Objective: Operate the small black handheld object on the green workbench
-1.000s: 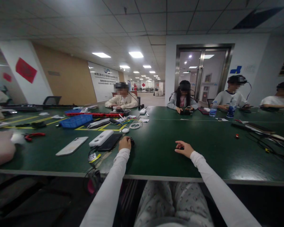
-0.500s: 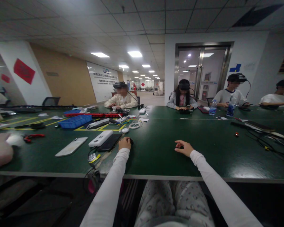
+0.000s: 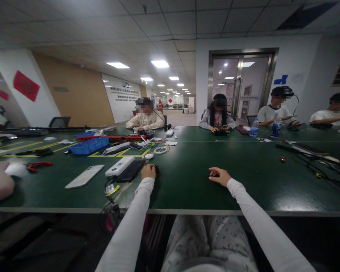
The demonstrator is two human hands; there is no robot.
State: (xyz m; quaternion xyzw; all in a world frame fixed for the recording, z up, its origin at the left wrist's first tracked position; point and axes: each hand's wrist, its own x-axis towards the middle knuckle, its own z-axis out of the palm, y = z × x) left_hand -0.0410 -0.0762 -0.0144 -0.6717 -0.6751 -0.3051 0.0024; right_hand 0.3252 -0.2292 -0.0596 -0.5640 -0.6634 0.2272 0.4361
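My left hand (image 3: 149,171) rests on the green table, fingers curled round a small black object (image 3: 156,170). Only one edge of that object shows past the fingers, so its kind is hidden. Just left of this hand lie a black phone-like slab (image 3: 131,170) and a white power bank (image 3: 119,166). Farther left is a white smartphone (image 3: 85,176), face down. My right hand (image 3: 219,176) lies on the table to the right, fingers loosely bent and apart, with nothing in it.
A blue tray (image 3: 89,146), a coil of white cable (image 3: 161,150) and red-handled pliers (image 3: 39,166) lie left. Black cables (image 3: 320,166) and a small red object (image 3: 282,159) lie right. Bottles (image 3: 254,128) stand at the far side, where several people sit. The table edge (image 3: 192,212) is before me.
The view has shifted very slightly. Both my hands keep their places and poses. Across the table, a person on the right has lifted a hand a little.
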